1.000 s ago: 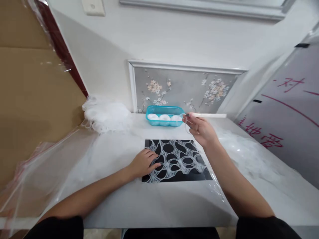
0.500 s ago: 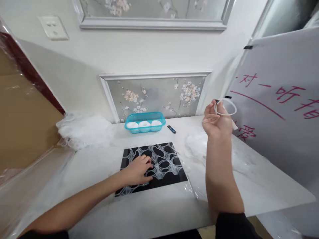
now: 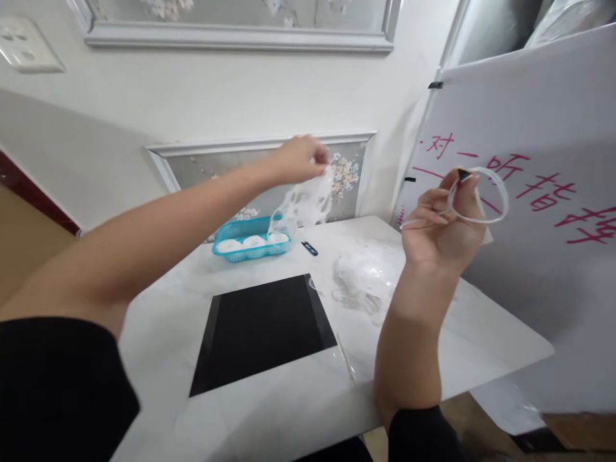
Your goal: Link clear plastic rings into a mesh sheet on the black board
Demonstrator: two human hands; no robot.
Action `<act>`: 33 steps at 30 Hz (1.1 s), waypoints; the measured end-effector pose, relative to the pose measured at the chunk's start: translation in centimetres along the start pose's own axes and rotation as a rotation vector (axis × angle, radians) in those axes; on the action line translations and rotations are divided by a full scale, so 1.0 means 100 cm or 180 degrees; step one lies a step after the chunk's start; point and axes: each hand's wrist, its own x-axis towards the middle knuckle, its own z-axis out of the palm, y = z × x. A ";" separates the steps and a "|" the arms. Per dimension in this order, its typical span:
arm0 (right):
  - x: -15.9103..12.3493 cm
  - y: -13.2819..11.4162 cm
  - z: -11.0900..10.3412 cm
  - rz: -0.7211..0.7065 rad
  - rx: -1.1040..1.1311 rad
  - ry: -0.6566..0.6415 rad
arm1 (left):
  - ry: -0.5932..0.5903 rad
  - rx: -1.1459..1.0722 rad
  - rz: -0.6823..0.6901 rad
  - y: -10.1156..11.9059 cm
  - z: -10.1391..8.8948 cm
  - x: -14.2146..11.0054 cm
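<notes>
My left hand (image 3: 304,159) is raised above the table with its fingers closed on a piece of white lace (image 3: 308,199), which hangs down over the right end of the turquoise basket (image 3: 250,251). My right hand (image 3: 440,221) is held up at the right, its fingers pinching a thin white loop (image 3: 500,212) with a black tip near the thumb. A strip of the same white material pokes out on the left of that hand. Below, a black mat (image 3: 262,327) lies bare on the table. Several white round pads (image 3: 253,242) sit in the basket.
Small blue thread snips (image 3: 310,248) lie right of the basket. A heap of clear and white material (image 3: 368,276) rests on the white table (image 3: 283,398) beyond the mat. A whiteboard with red writing (image 3: 543,289) stands at the right, the wall behind.
My left hand has lifted the white lace off the black mat, up and toward the back. My right hand still holds the loop. The view has turned to the right.
</notes>
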 end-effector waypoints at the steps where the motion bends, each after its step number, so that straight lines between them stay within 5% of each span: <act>1: -0.002 0.000 0.002 0.0004 0.0016 0.0009 | 0.0083 -0.0159 0.0050 0.012 -0.002 0.016; 5: -0.006 0.002 0.007 -0.0197 -0.0283 -0.0043 | -0.0008 -0.0876 0.0315 0.042 0.011 0.056; 8: -0.006 0.005 0.005 -0.0490 -0.0832 -0.0101 | -0.0987 -0.1214 0.0418 0.035 0.042 0.057; 11: -0.006 0.008 0.005 -0.0732 -0.1331 -0.0131 | -0.2118 -0.0966 0.0133 0.016 0.096 0.029; 15: -0.009 0.013 0.009 -0.1004 -0.1661 -0.0049 | -0.2164 -0.0593 0.0004 0.002 0.177 -0.035; 18: -0.011 0.019 0.013 -0.1039 -0.1782 -0.0205 | -0.2086 -0.0555 0.0177 -0.002 0.210 -0.059; 21: -0.013 0.028 0.018 -0.0983 -0.1846 -0.0280 | -0.1844 -0.0714 0.0321 0.000 0.206 -0.043; 25: -0.017 0.040 0.025 -0.0827 -0.1812 -0.0107 | -0.1305 -0.1128 0.0225 0.013 0.170 0.005; 27: -0.020 0.044 0.027 -0.0869 -0.2032 -0.0111 | -0.1337 -0.1385 0.0184 0.017 0.152 0.017; 30: -0.024 0.046 0.025 -0.1171 -0.3016 -0.0388 | -0.1542 -0.1805 0.0155 0.016 0.135 0.003; 33: -0.028 0.049 0.023 -0.1098 -0.4309 -0.1119 | -0.1254 -0.2270 -0.0030 0.007 0.125 -0.043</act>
